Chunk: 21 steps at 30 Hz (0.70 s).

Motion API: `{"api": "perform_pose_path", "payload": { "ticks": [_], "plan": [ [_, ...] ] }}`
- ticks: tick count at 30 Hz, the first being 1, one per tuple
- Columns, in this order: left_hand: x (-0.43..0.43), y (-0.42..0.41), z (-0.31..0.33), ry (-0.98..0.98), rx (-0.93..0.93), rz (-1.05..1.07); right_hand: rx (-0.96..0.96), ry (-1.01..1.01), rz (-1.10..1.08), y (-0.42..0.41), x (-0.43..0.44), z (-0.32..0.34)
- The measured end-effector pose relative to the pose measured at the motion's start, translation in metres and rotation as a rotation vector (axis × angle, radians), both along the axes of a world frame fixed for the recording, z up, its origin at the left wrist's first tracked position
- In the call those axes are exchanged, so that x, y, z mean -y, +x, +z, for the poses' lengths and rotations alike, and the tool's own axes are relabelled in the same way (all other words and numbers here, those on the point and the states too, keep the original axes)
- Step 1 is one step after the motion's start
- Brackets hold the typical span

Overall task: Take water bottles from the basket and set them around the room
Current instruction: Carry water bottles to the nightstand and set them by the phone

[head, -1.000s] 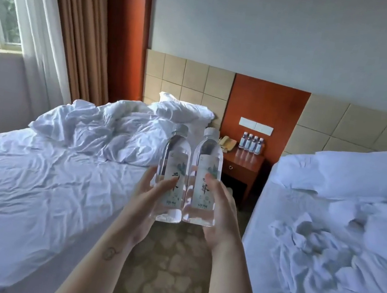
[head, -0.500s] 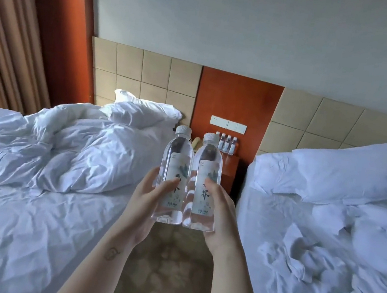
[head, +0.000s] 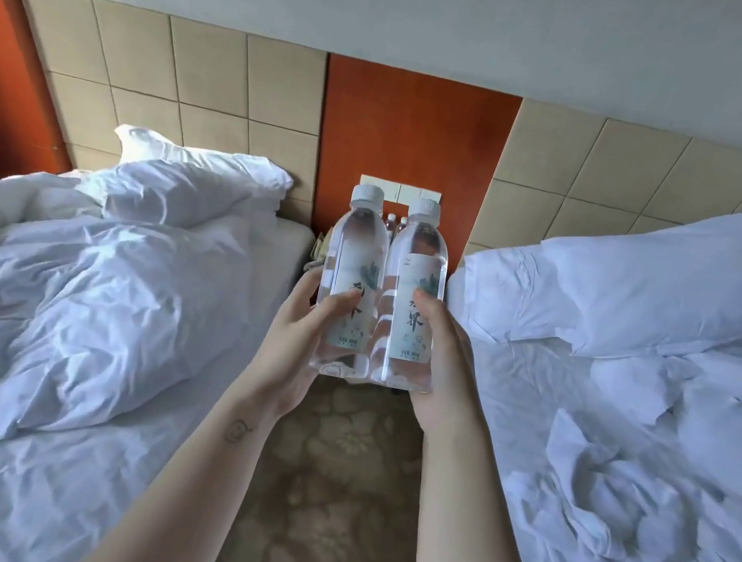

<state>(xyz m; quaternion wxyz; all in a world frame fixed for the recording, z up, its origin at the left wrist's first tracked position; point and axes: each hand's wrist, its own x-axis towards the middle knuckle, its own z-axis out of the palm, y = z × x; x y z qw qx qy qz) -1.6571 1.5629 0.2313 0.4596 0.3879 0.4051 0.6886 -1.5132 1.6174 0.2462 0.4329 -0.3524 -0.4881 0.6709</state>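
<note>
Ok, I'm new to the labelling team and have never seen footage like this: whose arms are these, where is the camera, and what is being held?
There is no machine here. The camera sits on a person's head and looks forward and down, so the two bare arms coming in from the bottom are the wearer's own. The left hand grips the left bottle and the right hand grips the right bottle. Both are clear water bottles, upright, white-capped and side by side. Below them, patterned carpet runs between the left bed and the right bed, both unmade with white bedding. Behind the held pair, more small bottles peek out below a white switch plate. What they stand on is hidden.
</note>
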Motion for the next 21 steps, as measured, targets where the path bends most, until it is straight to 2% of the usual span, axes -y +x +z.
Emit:
{"api": "perform_pose_path", "payload": {
  "ticks": [13, 21],
  "plan": [
    [-0.289, -0.038, -0.017, -0.083, 0.047, -0.037, 0.065, 0.02, -0.027, -0.042, -0.285, -0.013],
    [-0.422, -0.086, -0.035, -0.127, 0.082, -0.025, 0.081, -0.02, -0.016, -0.094, -0.424, -0.036]
  ]
}}
